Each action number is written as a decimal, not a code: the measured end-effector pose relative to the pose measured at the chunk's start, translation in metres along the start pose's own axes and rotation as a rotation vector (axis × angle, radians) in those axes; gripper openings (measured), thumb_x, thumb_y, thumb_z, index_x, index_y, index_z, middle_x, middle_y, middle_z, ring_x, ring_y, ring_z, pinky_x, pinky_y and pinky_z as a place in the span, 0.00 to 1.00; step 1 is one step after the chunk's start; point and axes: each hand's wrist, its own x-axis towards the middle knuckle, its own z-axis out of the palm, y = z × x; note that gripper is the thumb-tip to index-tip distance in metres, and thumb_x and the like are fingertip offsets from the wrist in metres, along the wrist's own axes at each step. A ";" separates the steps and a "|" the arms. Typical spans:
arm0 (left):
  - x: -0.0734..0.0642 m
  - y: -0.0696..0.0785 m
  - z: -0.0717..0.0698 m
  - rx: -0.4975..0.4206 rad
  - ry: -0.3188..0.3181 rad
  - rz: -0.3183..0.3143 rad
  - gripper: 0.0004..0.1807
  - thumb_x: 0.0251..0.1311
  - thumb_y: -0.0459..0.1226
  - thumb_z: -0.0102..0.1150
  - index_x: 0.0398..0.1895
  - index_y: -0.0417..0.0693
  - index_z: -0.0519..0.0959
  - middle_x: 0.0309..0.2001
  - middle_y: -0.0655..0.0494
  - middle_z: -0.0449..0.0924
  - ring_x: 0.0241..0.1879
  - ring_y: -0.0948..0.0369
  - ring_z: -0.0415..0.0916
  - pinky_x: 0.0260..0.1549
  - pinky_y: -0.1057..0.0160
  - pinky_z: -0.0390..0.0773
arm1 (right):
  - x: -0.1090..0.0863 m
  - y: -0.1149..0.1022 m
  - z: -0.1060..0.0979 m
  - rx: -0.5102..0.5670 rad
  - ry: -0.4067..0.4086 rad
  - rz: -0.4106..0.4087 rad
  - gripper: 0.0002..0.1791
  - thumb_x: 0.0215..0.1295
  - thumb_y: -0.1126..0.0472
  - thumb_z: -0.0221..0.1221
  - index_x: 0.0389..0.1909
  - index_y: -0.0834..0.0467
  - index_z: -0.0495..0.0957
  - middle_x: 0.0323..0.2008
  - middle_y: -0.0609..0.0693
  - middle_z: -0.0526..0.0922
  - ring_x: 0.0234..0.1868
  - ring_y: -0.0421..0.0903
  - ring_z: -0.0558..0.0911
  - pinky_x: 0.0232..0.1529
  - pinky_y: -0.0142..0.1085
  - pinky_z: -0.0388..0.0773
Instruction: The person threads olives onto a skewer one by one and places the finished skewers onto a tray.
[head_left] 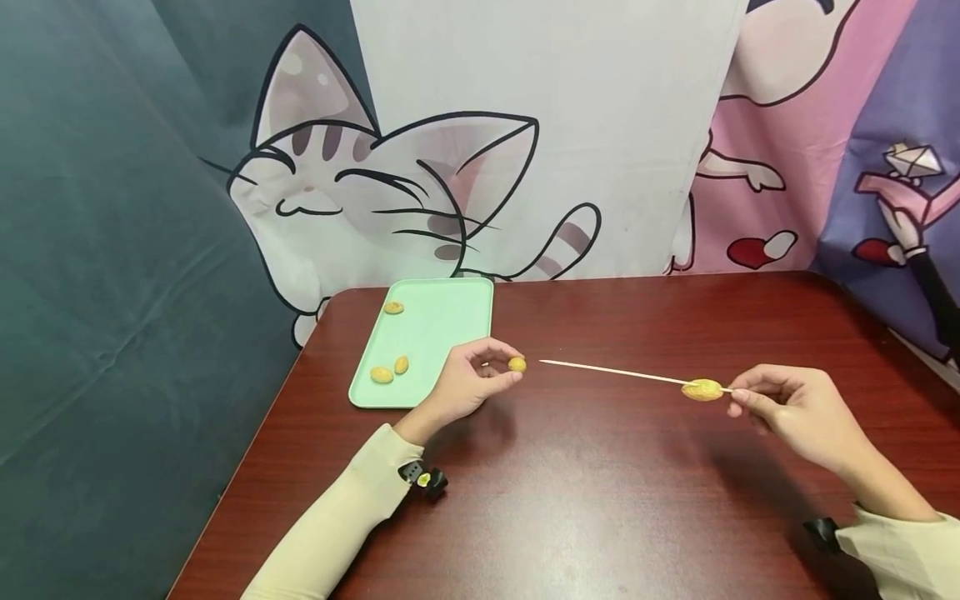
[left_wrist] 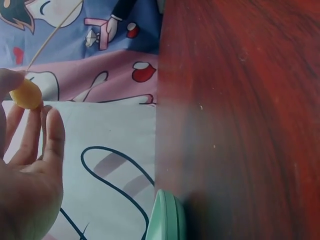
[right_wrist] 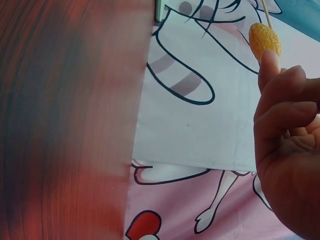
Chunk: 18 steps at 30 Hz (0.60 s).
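Note:
Between thumb and fingertips, my left hand [head_left: 471, 379] pinches a small yellow ball [head_left: 517, 364], which shows smooth and rounded in the left wrist view. My right hand [head_left: 802, 412] grips the blunt end of a thin wooden skewer [head_left: 615, 371]. A wrinkled yellow oval piece [head_left: 702, 390] is threaded on this skewer, right beside the right fingertips. The skewer lies nearly level above the table, its pointed tip facing the ball with a small gap between them. Behind the left hand is a mint-green tray [head_left: 442, 292].
On the tray lie three more yellow pieces: one [head_left: 393, 307] near the far left corner, an oval [head_left: 382, 375] and a smaller one [head_left: 401, 365] near the front. The tray stands on a dark red wooden table [head_left: 600, 517]. A cartoon-printed cloth [head_left: 637, 125] hangs behind.

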 end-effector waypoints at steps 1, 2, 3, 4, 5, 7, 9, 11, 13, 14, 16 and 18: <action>0.000 0.000 0.000 0.006 0.003 -0.005 0.11 0.55 0.22 0.66 0.42 0.33 0.82 0.37 0.46 0.85 0.36 0.53 0.81 0.31 0.70 0.80 | 0.000 0.000 0.000 0.002 0.000 0.000 0.13 0.59 0.80 0.61 0.30 0.58 0.81 0.19 0.45 0.82 0.13 0.41 0.71 0.10 0.36 0.60; 0.000 0.000 0.000 0.012 0.004 -0.009 0.11 0.55 0.21 0.65 0.42 0.33 0.82 0.37 0.44 0.84 0.36 0.53 0.81 0.31 0.70 0.80 | -0.001 0.000 0.000 0.003 0.000 -0.001 0.13 0.59 0.80 0.61 0.30 0.58 0.81 0.19 0.45 0.82 0.13 0.41 0.71 0.10 0.36 0.60; 0.000 0.001 0.001 0.019 0.003 -0.010 0.11 0.55 0.21 0.65 0.42 0.32 0.82 0.37 0.43 0.84 0.36 0.53 0.81 0.31 0.70 0.80 | -0.001 0.000 0.000 0.004 0.000 -0.002 0.13 0.59 0.80 0.61 0.30 0.58 0.81 0.19 0.45 0.82 0.13 0.41 0.71 0.10 0.36 0.60; 0.000 0.002 0.001 0.028 0.000 -0.010 0.11 0.55 0.20 0.64 0.42 0.32 0.81 0.37 0.41 0.84 0.36 0.54 0.81 0.31 0.71 0.80 | -0.001 0.000 0.000 0.006 0.000 -0.002 0.13 0.59 0.80 0.61 0.30 0.58 0.81 0.19 0.45 0.82 0.13 0.41 0.71 0.10 0.36 0.60; 0.000 0.004 0.002 0.038 -0.004 -0.005 0.11 0.55 0.20 0.64 0.42 0.31 0.81 0.37 0.40 0.84 0.35 0.56 0.80 0.30 0.71 0.80 | -0.001 0.000 0.000 0.007 0.000 -0.004 0.13 0.59 0.80 0.61 0.30 0.58 0.81 0.19 0.45 0.82 0.13 0.41 0.71 0.10 0.36 0.60; 0.000 0.012 0.003 0.061 -0.012 0.012 0.11 0.54 0.20 0.64 0.42 0.30 0.81 0.36 0.38 0.83 0.34 0.59 0.79 0.28 0.71 0.78 | -0.002 0.000 0.000 0.011 -0.002 -0.007 0.13 0.59 0.80 0.61 0.30 0.58 0.81 0.19 0.44 0.82 0.13 0.41 0.71 0.10 0.36 0.60; -0.001 0.019 0.005 0.083 -0.020 0.028 0.11 0.54 0.20 0.65 0.41 0.30 0.80 0.36 0.37 0.83 0.32 0.63 0.78 0.25 0.71 0.75 | -0.002 0.000 0.001 0.012 -0.005 -0.009 0.13 0.59 0.80 0.61 0.30 0.58 0.81 0.19 0.44 0.82 0.13 0.40 0.71 0.10 0.36 0.61; -0.002 0.026 0.006 0.100 -0.023 0.042 0.11 0.53 0.21 0.66 0.41 0.30 0.80 0.35 0.37 0.82 0.31 0.66 0.77 0.24 0.70 0.74 | -0.002 0.000 0.001 0.015 -0.009 -0.011 0.13 0.59 0.80 0.61 0.30 0.58 0.81 0.19 0.43 0.82 0.13 0.39 0.71 0.10 0.36 0.61; -0.003 0.029 0.006 0.111 -0.025 0.051 0.12 0.52 0.21 0.67 0.41 0.30 0.80 0.35 0.39 0.82 0.31 0.66 0.77 0.23 0.70 0.73 | -0.002 0.000 0.002 0.016 -0.014 -0.012 0.12 0.60 0.79 0.61 0.30 0.58 0.81 0.19 0.43 0.81 0.13 0.39 0.71 0.10 0.36 0.62; -0.003 0.029 0.007 0.116 -0.027 0.056 0.13 0.51 0.21 0.68 0.41 0.29 0.80 0.35 0.39 0.82 0.30 0.64 0.76 0.23 0.70 0.72 | -0.002 0.000 0.002 0.014 -0.016 -0.014 0.12 0.60 0.79 0.61 0.30 0.58 0.81 0.19 0.43 0.81 0.13 0.39 0.71 0.10 0.36 0.62; -0.003 0.029 0.007 0.119 -0.030 0.068 0.14 0.50 0.20 0.69 0.41 0.28 0.80 0.34 0.40 0.82 0.30 0.61 0.76 0.23 0.70 0.72 | -0.003 0.000 0.002 0.011 -0.016 -0.017 0.12 0.60 0.79 0.61 0.30 0.58 0.81 0.19 0.43 0.81 0.13 0.39 0.71 0.10 0.36 0.61; -0.002 0.028 0.008 0.112 -0.034 0.078 0.14 0.49 0.20 0.69 0.41 0.27 0.80 0.34 0.40 0.81 0.29 0.59 0.75 0.23 0.70 0.71 | -0.003 0.001 0.003 0.007 -0.015 -0.021 0.13 0.59 0.80 0.61 0.30 0.58 0.81 0.19 0.43 0.81 0.13 0.39 0.71 0.10 0.36 0.61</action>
